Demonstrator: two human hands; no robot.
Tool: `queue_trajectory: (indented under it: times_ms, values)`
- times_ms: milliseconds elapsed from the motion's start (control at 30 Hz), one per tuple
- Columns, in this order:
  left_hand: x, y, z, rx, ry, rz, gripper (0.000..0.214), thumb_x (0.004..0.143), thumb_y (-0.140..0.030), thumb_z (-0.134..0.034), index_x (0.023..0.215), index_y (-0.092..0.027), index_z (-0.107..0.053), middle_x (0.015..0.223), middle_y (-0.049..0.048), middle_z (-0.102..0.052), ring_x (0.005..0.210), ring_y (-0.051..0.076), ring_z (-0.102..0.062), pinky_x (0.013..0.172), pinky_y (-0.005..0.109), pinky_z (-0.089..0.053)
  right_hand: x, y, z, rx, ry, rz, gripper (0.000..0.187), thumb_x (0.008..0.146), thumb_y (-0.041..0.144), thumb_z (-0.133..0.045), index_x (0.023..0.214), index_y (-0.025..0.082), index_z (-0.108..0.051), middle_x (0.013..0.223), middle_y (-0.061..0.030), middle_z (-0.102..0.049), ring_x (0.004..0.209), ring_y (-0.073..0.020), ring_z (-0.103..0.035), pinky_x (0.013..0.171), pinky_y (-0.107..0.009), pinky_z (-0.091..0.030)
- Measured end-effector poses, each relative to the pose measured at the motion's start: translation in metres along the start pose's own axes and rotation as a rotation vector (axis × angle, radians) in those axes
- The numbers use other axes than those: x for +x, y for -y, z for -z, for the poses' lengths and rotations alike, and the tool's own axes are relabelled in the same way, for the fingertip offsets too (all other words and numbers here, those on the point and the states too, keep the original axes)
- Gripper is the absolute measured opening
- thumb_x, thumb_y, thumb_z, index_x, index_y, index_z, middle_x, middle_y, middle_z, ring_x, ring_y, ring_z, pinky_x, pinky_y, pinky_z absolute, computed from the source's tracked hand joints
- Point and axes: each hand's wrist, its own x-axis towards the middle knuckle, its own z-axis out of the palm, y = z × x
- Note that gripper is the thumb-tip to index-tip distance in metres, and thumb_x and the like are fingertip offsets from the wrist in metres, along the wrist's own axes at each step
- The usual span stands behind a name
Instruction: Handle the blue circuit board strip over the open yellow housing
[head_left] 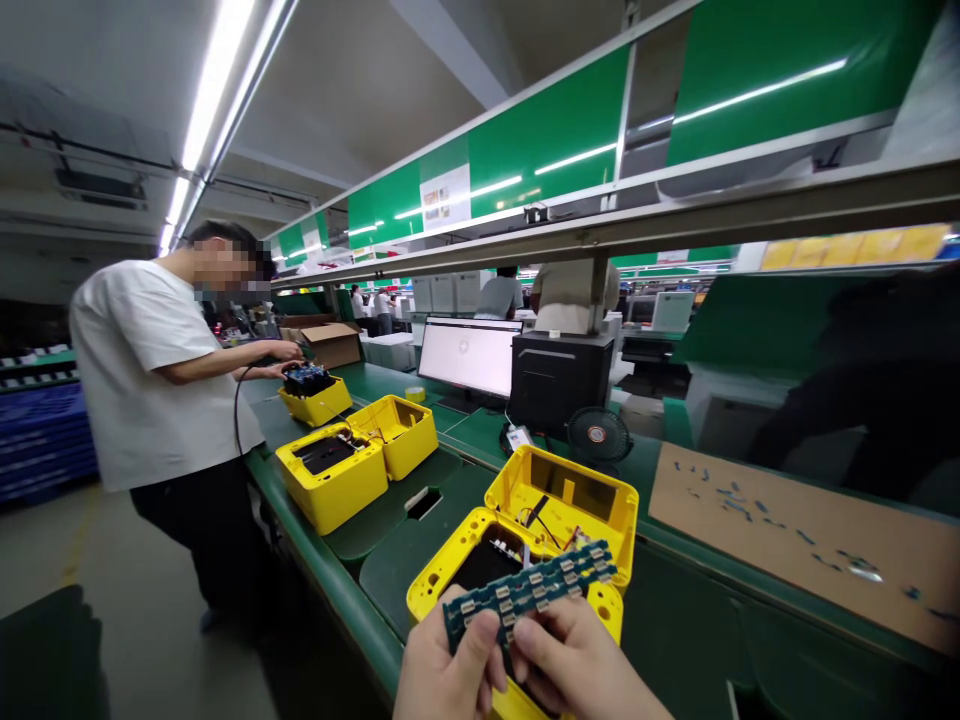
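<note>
My left hand (442,672) and my right hand (581,665) both pinch a dark teal battery pack (529,588) with rows of metal tabs, holding it flat at the bottom of the view. Right under it lies an open yellow case (559,500) made of two halves, with black parts and red and black wires inside. My left thumb presses on the pack's near left edge. My right fingers grip its near right edge.
A green workbench (390,560) runs off to the left with two more open yellow cases (356,455). A person in a white shirt (161,375) works at the far one. Behind stand a monitor (469,357), a black box (559,380), a small fan (598,436) and a cardboard sheet (795,540).
</note>
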Motion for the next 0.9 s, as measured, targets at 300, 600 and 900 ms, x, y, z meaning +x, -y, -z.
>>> queue_trajectory:
  times_ms: [300,600,900]
  values:
    - [-0.001,0.001,-0.001,-0.009,0.022,0.029,0.058,0.067,-0.073,-0.057,0.058,-0.016,-0.048,0.035,-0.005,-0.041,0.029,0.004,-0.032,0.034,0.017,-0.018,-0.007,0.01,-0.004,0.098,0.137,0.071,0.052,0.076,0.062,-0.059,0.062,0.012,-0.052,0.054,0.0017,-0.047,0.041,-0.0015,-0.033,0.04,-0.02,-0.018]
    - [-0.003,0.0,0.003,-0.005,0.101,0.044,0.066,0.068,-0.076,-0.052,0.043,-0.015,-0.043,0.032,-0.0041,-0.036,0.029,0.003,-0.029,0.034,0.018,-0.017,-0.008,0.006,-0.006,0.06,0.038,0.037,0.055,0.069,0.065,-0.063,0.06,0.013,-0.05,0.053,0.0019,-0.048,0.039,-0.0016,-0.032,0.04,-0.021,-0.019]
    - [-0.003,0.008,0.007,-0.069,0.194,0.095,0.071,0.071,-0.077,-0.047,0.038,-0.014,-0.044,0.03,-0.0014,-0.036,0.028,0.003,-0.028,0.035,0.019,-0.013,-0.012,-0.002,-0.001,0.044,0.044,0.001,0.051,0.077,0.059,-0.06,0.059,0.012,-0.053,0.048,0.0035,-0.042,0.041,-0.0029,-0.034,0.043,-0.021,-0.019]
